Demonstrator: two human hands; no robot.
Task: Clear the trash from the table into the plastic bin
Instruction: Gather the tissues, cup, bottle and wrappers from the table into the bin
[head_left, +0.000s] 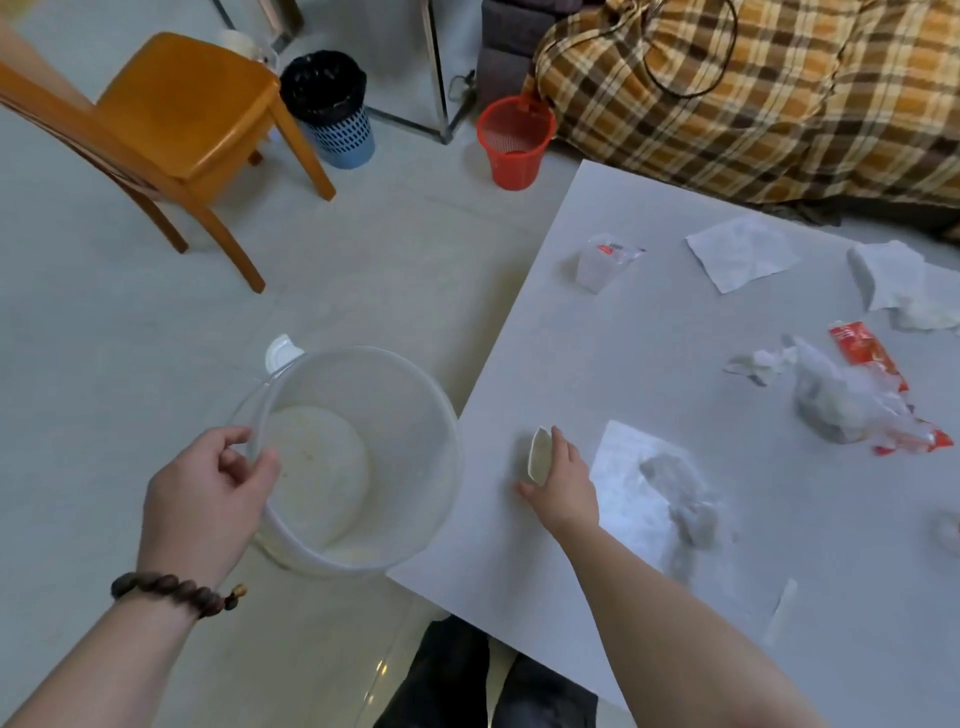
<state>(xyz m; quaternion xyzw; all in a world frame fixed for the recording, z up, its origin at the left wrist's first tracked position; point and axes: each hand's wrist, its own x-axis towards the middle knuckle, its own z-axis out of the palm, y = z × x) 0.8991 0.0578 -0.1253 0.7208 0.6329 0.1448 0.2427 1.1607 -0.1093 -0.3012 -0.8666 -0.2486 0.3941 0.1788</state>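
Note:
My left hand (208, 493) grips the near rim of a clear plastic bin (405, 415), held just off the left edge of the white table (597, 364). My right hand (563, 480) is closed around a small squashed white paper cup (539, 454) near that table edge. On the table lie a clear plastic cup with a torn lid (602, 265), a flat white napkin (740, 252), crumpled tissues (898, 283), a red and clear plastic wrapper (862, 395), small tissue scraps (761, 362), and a white sheet with a grey lump (660, 493).
A wooden chair (176, 119) stands on the floor at far left. A blue bin with a black liner (332, 109) and a red mesh bin (514, 143) stand beyond the table. A plaid-covered sofa (753, 93) borders the table's far side. A white lid (280, 353) lies on the floor.

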